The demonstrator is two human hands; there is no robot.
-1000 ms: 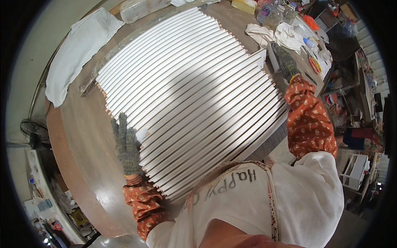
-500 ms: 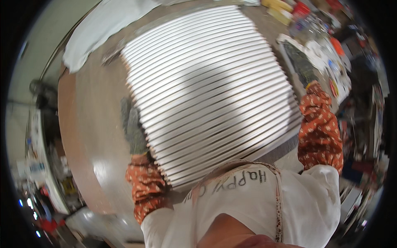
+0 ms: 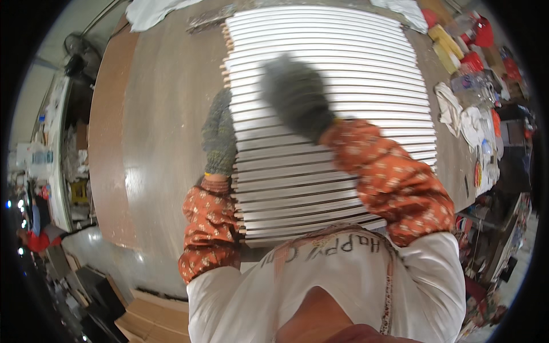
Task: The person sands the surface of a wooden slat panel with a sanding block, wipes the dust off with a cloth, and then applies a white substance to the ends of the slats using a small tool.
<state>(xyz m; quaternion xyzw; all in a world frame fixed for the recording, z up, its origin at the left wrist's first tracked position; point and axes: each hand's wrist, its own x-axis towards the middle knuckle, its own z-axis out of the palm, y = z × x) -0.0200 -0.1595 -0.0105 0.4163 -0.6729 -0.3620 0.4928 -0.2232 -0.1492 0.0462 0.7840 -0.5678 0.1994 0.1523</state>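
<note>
A broad row of long white rods (image 3: 383,91) lies side by side on the brown table (image 3: 171,86); light-brown tips stick out unevenly along their left ends. Against those left ends rests my left hand (image 3: 219,128), in a grey-green knitted glove. Its fingers are stretched out along the row's edge, holding nothing that shows. Over the left half of the rods is my right hand (image 3: 300,97), gloved alike and smeared by motion. Its fingers cannot be made out, nor whether it touches the rods. Both forearms wear orange flowered sleeves.
White cloths (image 3: 160,11) lie at the table's far edge. Along the right side are a clear plastic bottle (image 3: 472,83), yellow packets (image 3: 446,48), red items and crumpled white cloth (image 3: 449,108). A fan (image 3: 79,54) stands beyond the far left. Cardboard (image 3: 151,320) lies at the lower left.
My right hand has left the row's right side and swung left over the rods. My left hand is farther up the left edge. The view has turned, so the row looks straighter.
</note>
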